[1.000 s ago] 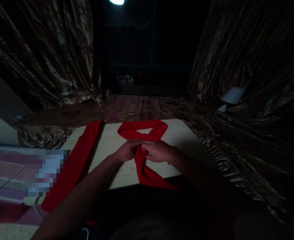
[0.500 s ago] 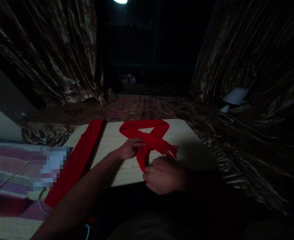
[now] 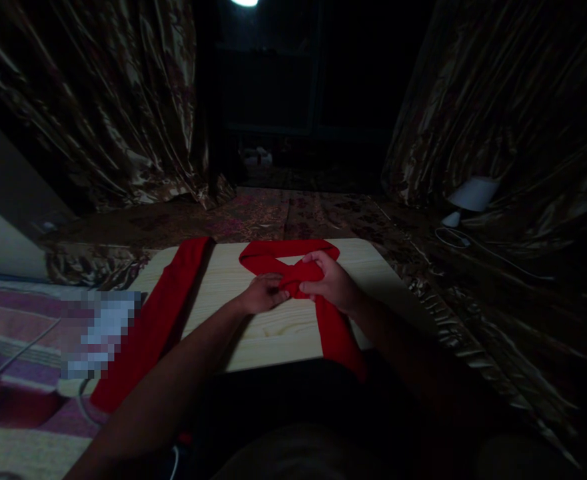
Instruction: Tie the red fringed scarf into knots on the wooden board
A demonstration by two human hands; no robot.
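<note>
Centre frame: left hand [image 3: 263, 295] and right hand [image 3: 329, 283] both pinch the looped red scarf [image 3: 283, 257] at its crossing on the wooden worktop [image 3: 283, 330]; second red scarf [image 3: 166, 313] lies left.

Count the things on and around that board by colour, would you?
Red: 2, the looped red knitted scarf and the long red fabric strip.
Pale wood: 1, the rectangular wooden board.
White: 1, the small white table lamp.
Total: 4.
</note>
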